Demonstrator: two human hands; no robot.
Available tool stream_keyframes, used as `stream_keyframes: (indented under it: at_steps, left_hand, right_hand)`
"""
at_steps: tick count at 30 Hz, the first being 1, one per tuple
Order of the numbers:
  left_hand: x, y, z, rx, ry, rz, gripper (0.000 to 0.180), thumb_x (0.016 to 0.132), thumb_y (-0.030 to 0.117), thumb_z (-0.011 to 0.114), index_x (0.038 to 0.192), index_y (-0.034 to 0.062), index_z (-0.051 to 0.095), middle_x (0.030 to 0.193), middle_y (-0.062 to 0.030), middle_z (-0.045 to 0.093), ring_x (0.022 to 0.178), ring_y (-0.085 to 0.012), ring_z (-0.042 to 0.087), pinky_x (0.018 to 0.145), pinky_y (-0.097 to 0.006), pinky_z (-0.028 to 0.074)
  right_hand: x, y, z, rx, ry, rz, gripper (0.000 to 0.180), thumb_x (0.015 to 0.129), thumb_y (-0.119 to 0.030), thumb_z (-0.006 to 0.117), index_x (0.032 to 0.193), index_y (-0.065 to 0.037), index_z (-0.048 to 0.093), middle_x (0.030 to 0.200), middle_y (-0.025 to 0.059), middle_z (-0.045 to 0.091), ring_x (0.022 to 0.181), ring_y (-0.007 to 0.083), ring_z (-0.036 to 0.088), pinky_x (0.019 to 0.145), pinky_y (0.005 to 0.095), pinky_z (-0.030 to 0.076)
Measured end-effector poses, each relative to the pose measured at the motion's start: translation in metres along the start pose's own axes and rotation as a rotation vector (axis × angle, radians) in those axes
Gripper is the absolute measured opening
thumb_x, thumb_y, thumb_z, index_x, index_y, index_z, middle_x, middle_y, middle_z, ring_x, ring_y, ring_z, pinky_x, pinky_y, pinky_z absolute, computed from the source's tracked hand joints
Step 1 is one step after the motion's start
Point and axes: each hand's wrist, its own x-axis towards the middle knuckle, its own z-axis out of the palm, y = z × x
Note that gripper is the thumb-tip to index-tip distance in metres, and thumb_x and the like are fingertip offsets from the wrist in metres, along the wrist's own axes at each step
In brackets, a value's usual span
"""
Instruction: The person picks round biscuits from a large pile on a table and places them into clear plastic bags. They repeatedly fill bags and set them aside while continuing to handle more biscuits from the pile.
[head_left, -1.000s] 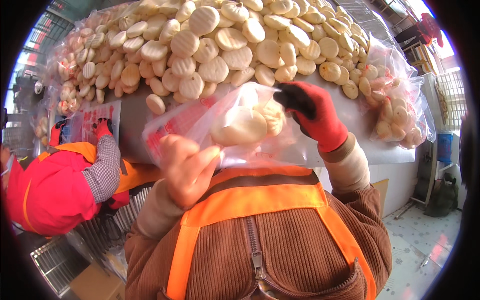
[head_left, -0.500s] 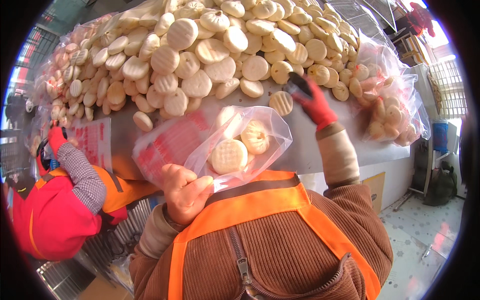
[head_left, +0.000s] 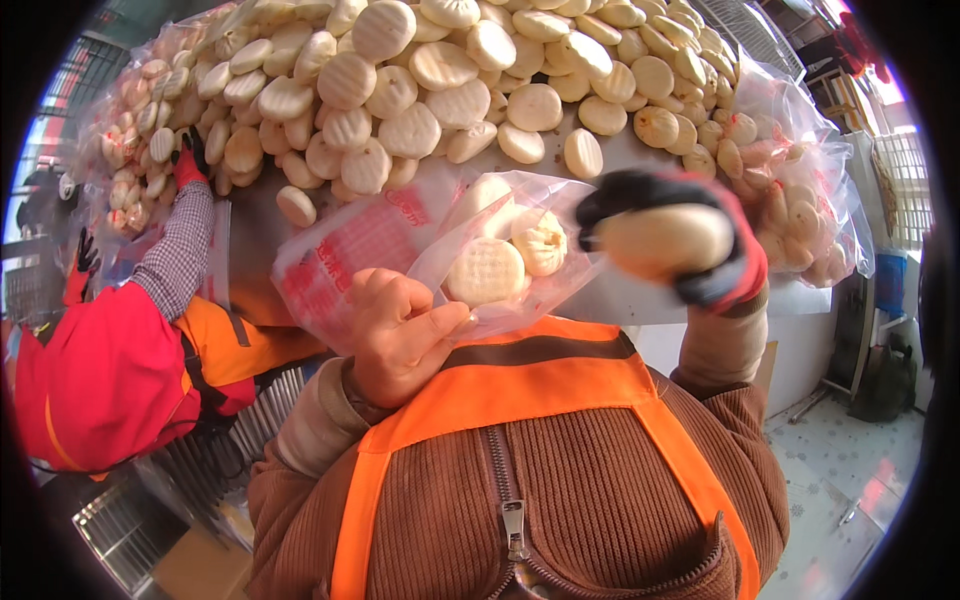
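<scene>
My bare left hand [head_left: 400,325] grips the near edge of a clear plastic bag [head_left: 575,283], thumb pressed against the curled fingers. Inside the bag lie several pale round buns [head_left: 485,272], one of them with a pleated top. To the right of the bag's mouth, my right hand [head_left: 735,265] in a red and black glove is closed round a flat pale bun [head_left: 665,243]. Hand and bun are blurred by motion. Beyond the bag, a large heap of buns [head_left: 410,130] covers the far part of the grey table [head_left: 625,160]; one loose bun [head_left: 583,154] sits at its near edge.
Flat plastic bags with red print [head_left: 340,250] lie under and left of my bag. Filled clear bags [head_left: 800,220] stand at the table's right end. On the left, a co-worker in red [head_left: 110,370] reaches a gloved hand [head_left: 188,165] into the heap.
My right hand has come back from the heap's near edge toward the bag and now holds a bun. The co-worker's arm has stretched farther into the heap.
</scene>
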Motion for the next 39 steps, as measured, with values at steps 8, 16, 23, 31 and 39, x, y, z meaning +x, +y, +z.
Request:
stream_keyframes:
  at_steps: [8, 16, 23, 31, 39]
  left_hand:
    - [-0.013, -0.013, 0.006, 0.007, 0.115, -0.064, 0.026, 0.062, 0.002, 0.077, 0.086, 0.0095, 0.071, 0.077, -0.0001, 0.048, 0.074, -0.0212, 0.047, 0.070, -0.036, 0.034]
    - [0.027, 0.008, -0.031, 0.015, 0.250, 0.099, 0.017, 0.072, 0.003, 0.076, 0.087, 0.0058, 0.067, 0.077, -0.0027, 0.047, 0.075, -0.0223, 0.047, 0.069, -0.032, 0.040]
    - [0.039, -0.013, 0.019, 0.095, -0.031, 0.072, 0.013, 0.077, 0.002, 0.070, 0.088, 0.0074, 0.066, 0.082, -0.0055, 0.056, 0.076, -0.0254, 0.054, 0.071, -0.035, 0.040]
    - [0.042, 0.000, 0.027, -0.170, -0.249, 0.018, 0.019, 0.076, -0.003, 0.067, 0.095, 0.0017, 0.066, 0.084, -0.0098, 0.058, 0.073, -0.0294, 0.058, 0.064, -0.034, 0.048]
    - [0.037, -0.011, 0.043, -0.317, -0.221, -0.051, 0.021, 0.075, -0.003, 0.067, 0.095, 0.0028, 0.069, 0.082, -0.0104, 0.056, 0.073, -0.0273, 0.058, 0.064, -0.035, 0.047]
  right_hand:
    - [0.014, 0.041, 0.040, -1.240, 0.560, 0.092, 0.061, 0.073, -0.034, 0.079, 0.127, -0.014, 0.058, 0.112, 0.0115, 0.062, 0.102, 0.0343, 0.060, 0.086, 0.0424, 0.048]
    - [-0.007, 0.041, 0.037, -0.665, 0.778, -0.052, 0.027, 0.081, 0.000, 0.064, 0.108, -0.002, 0.066, 0.090, 0.0102, 0.068, 0.078, 0.0183, 0.065, 0.073, 0.0297, 0.051]
    - [-0.034, 0.046, 0.004, -0.661, 0.838, 0.326, 0.017, 0.085, -0.005, 0.064, 0.102, -0.003, 0.065, 0.081, 0.0061, 0.064, 0.073, 0.0105, 0.054, 0.069, 0.0285, 0.048]
    - [-0.043, 0.057, -0.006, -0.485, 0.768, 0.320, 0.025, 0.095, -0.013, 0.057, 0.114, 0.002, 0.061, 0.089, 0.0024, 0.065, 0.082, 0.0090, 0.055, 0.078, 0.0251, 0.047]
    - [-0.066, 0.015, -0.003, -0.257, 0.945, -0.185, 0.059, 0.094, -0.031, 0.062, 0.141, -0.002, 0.042, 0.137, 0.0107, 0.052, 0.121, 0.0219, 0.054, 0.102, 0.0363, 0.041]
